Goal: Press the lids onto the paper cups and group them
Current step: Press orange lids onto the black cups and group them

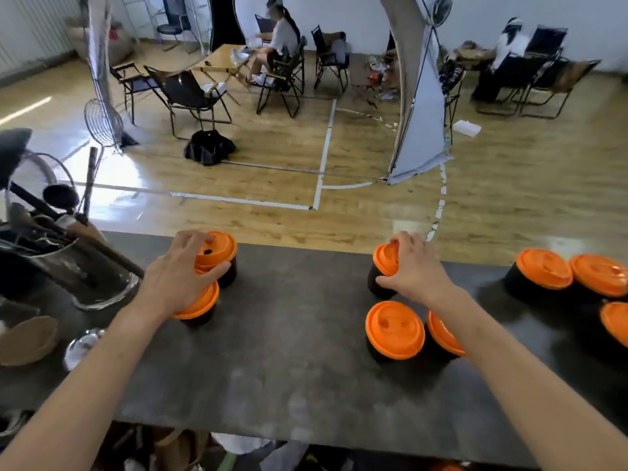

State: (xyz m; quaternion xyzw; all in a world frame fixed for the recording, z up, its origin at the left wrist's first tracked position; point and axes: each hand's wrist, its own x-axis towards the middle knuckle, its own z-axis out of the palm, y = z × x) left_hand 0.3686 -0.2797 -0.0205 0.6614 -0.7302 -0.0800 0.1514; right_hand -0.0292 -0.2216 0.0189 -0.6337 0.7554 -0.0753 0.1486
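Standing at the far edge of the dark grey bench (289,368), left of centre, a black paper cup with orange plastic lid (221,249) was gripped by the left hand (176,270): fingers curled over the lid top, thumb pressed against the near rim. A second lidded cup (202,305) was recorded just nearer, partly covered by the left wrist; contact between the two cups could not be told. Right of centre, near the far edge, a third lidded cup (382,263) was held by the right hand (418,266), fingers curled over its lid, thumb on the black wall. Two further lidded cups (394,329) were noted close together nearer the front edge, one partly hidden by the right forearm. Three lidded cups (543,268) were grouped at the right edge. A shiny utensil holder (91,270) was noted at the left edge.
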